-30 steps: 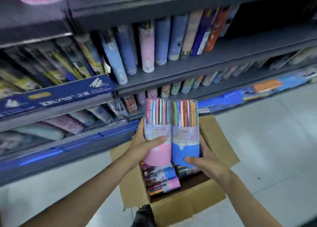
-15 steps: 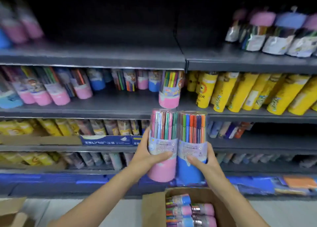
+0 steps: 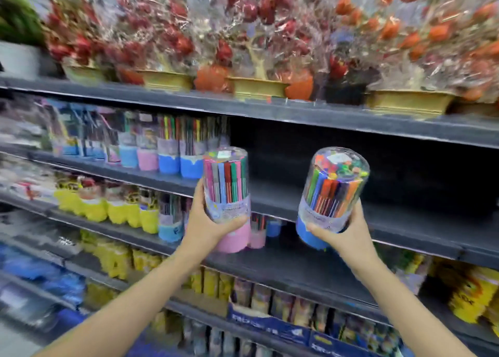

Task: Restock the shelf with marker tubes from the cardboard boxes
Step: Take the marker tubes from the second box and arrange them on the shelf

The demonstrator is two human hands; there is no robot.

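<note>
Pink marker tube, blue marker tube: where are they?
Pink-based marker tube (image 3: 226, 194), head view, on the clear wall over the markers.
Blue-based marker tube (image 3: 332, 192), head view, on the clear wall over the markers.

Glossy clear plastic marker tubes (image 3: 226, 192)

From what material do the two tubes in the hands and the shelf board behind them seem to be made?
Pink tube and blue tube: likely clear glossy plastic, since the markers show through and the tops catch highlights; each has a paper or film label and an opaque coloured base. Shelf board: probably painted metal, dark grey and matte with a thin edge, though blur leaves this open.
</note>
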